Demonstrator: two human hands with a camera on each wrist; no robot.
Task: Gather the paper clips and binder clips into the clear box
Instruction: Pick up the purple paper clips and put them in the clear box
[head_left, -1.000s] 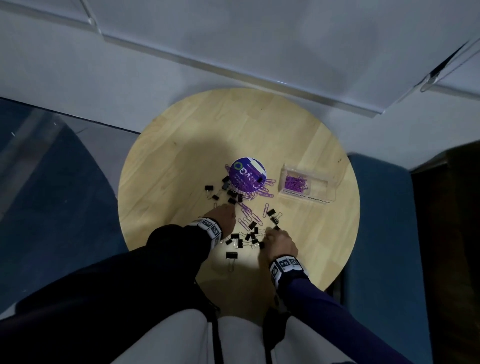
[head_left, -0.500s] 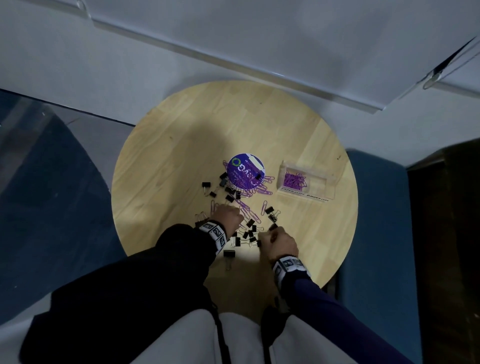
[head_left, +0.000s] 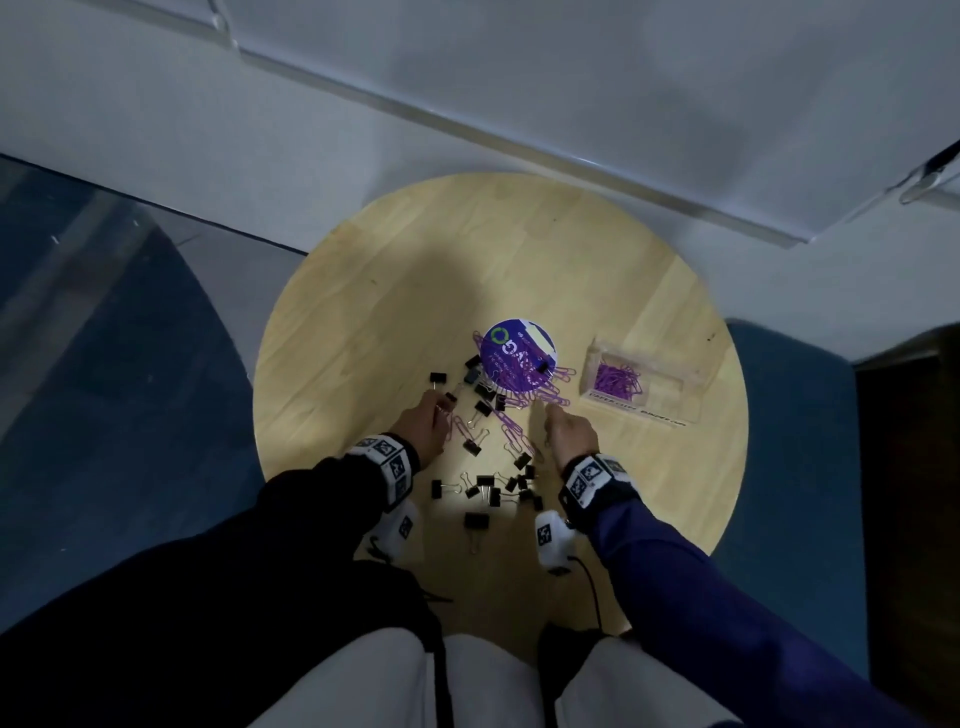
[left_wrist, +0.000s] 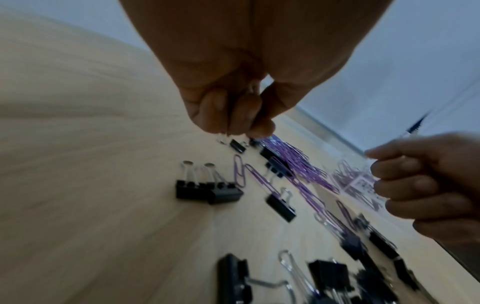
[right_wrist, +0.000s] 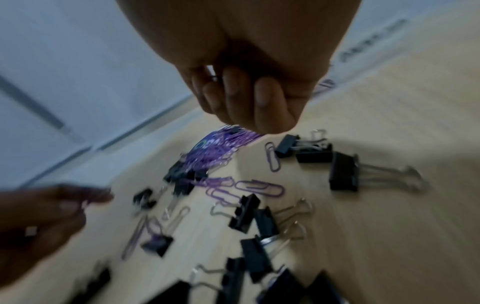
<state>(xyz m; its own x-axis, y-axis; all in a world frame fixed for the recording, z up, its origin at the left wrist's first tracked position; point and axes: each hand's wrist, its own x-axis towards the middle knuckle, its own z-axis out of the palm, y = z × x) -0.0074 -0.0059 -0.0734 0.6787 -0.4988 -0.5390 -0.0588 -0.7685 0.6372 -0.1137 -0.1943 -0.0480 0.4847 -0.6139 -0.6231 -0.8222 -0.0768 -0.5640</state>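
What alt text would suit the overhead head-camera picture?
Two hands, left hand and right hand, reach into black binder clips and purple paper clips scattered on a round wooden table, beside a clear box.

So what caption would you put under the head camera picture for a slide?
Two hands reach among black binder clips and purple paper clips on a round wooden table, clear box alongside.

A round wooden table (head_left: 395, 291) carries a purple round lid (head_left: 514, 353), beside blue carpet (head_left: 119, 415).

round wooden table (head_left: 395, 291) – pale wall (head_left: 519, 78) behind, dark blue floor (head_left: 104, 389) around, dim light.
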